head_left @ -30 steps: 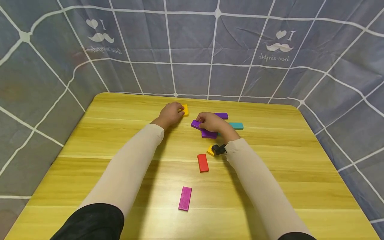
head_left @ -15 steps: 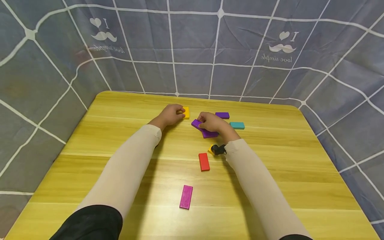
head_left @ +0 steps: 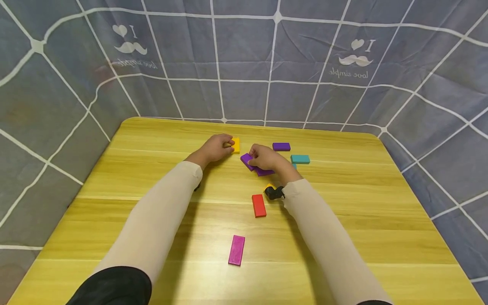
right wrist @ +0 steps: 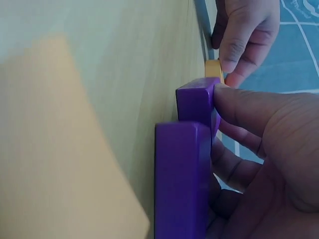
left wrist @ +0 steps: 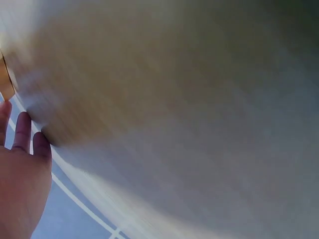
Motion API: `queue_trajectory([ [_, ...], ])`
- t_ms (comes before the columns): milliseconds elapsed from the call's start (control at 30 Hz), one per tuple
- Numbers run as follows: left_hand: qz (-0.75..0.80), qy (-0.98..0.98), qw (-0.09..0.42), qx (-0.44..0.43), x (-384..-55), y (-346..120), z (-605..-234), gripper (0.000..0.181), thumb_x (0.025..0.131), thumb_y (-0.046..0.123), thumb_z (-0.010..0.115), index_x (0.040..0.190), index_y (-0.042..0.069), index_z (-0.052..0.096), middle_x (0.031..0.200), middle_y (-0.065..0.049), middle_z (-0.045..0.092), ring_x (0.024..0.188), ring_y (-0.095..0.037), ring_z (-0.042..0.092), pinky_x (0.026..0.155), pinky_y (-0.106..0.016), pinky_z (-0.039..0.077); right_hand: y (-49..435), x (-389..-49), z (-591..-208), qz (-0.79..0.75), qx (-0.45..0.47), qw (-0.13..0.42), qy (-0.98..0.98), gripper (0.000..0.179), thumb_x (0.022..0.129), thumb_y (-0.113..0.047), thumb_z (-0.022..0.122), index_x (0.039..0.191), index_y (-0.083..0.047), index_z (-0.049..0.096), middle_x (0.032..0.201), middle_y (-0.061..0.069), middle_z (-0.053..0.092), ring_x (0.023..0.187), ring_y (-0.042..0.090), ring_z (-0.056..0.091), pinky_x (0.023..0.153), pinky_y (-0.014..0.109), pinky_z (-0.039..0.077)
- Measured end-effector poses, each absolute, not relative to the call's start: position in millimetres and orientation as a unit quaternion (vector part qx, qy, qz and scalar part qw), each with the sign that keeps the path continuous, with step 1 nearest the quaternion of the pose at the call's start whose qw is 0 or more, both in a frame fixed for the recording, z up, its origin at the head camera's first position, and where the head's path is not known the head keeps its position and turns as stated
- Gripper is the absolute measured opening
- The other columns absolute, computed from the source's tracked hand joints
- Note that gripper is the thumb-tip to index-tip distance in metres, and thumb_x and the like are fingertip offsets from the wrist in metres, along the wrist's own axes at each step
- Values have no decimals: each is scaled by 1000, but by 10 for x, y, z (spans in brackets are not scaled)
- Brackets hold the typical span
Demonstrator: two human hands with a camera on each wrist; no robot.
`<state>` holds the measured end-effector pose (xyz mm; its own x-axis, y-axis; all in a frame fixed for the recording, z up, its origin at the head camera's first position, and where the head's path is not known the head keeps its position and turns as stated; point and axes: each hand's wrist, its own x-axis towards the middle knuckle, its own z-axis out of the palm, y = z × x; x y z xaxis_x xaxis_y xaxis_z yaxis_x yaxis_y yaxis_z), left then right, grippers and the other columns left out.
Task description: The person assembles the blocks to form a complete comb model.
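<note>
My left hand (head_left: 215, 148) pinches a flat yellow block (head_left: 236, 145) near the table's far side; thumb and fingers meet on it in the right wrist view. Close by, my right hand (head_left: 267, 157) holds a purple block (right wrist: 194, 102) between thumb and fingers. That block lies at an angle, its near end against or just beside a second purple block (right wrist: 177, 184), which sits partly under the right hand. Only an edge of the yellow block (left wrist: 5, 82) shows in the left wrist view, beside the fingertips of the left hand (left wrist: 22, 174).
Behind the right hand lie another purple block (head_left: 281, 147) and a teal block (head_left: 300, 159). Part of a second teal piece (head_left: 294, 166) shows beside the right wrist. A yellow piece (head_left: 269, 186), a red block (head_left: 259, 206) and a magenta block (head_left: 237, 250) lie nearer on the table.
The yellow block has shifted slightly nearer to me with the left hand. The purple block in my right hand has turned a little and moved slightly left.
</note>
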<state>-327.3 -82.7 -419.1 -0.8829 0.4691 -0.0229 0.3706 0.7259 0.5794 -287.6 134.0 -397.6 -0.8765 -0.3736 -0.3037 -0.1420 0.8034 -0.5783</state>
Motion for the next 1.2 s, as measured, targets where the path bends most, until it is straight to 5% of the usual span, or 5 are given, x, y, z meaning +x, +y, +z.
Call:
queue_trajectory([
  [533,309,919,96,225,-3213,-850,-4233,36,99,17,60,130,-1,63,149,-16,46,141,-32,37,119,-40,22,1345,-2757,-4051,-310,-133,182,924,27,94,-28,70,107,-7,59,96,9,65,78,21,61,64,29,49],
  [900,307,921,94,219,-3164,-812,-4182,35,99,18,60,129,0,63,149,-15,47,140,-32,38,119,-39,23,1461,-2718,-3928,-317,-203,190,907,34,96,-18,67,127,-9,59,125,9,60,104,23,63,79,35,55],
  [1200,310,921,94,216,-3121,-823,-4203,35,99,17,60,129,-1,63,149,-16,47,141,-32,38,119,-40,23,1454,-2665,-3998,-297,-255,205,897,39,95,-17,69,131,-11,57,130,9,55,110,27,57,92,40,51],
])
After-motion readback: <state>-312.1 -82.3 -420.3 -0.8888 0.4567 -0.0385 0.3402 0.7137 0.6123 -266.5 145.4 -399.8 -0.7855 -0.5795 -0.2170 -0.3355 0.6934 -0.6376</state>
